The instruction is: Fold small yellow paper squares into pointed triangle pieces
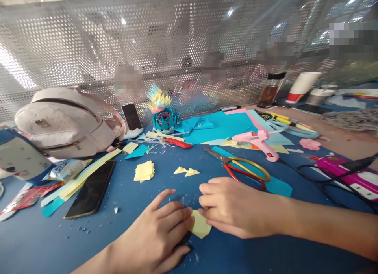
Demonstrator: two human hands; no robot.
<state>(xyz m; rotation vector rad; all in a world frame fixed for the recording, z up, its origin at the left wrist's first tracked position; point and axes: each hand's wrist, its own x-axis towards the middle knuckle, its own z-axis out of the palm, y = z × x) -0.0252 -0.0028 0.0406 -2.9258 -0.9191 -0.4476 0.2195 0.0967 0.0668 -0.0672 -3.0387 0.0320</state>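
A small piece of yellow paper (201, 226), with a folded or cut corner, lies on the blue tabletop between my hands. My left hand (165, 230) touches its left edge with the fingertips; the index finger is raised and the thumb is spread away. Curled over the paper's upper right side are the fingers of my right hand (230, 207), which hide part of it. Just beyond are two folded yellow triangles (190, 171). A stack of yellow paper squares (144, 171) sits to their left. Red-and-yellow-handled scissors (245, 165) lie beyond my right hand.
A pink glue gun (260, 141) with a cord lies right of centre, near a magenta power strip (345, 169). Blue paper sheets (227, 124) and a folded-paper model (163, 112) are farther back. A phone (91, 189) and pale backpack (67, 122) occupy the left.
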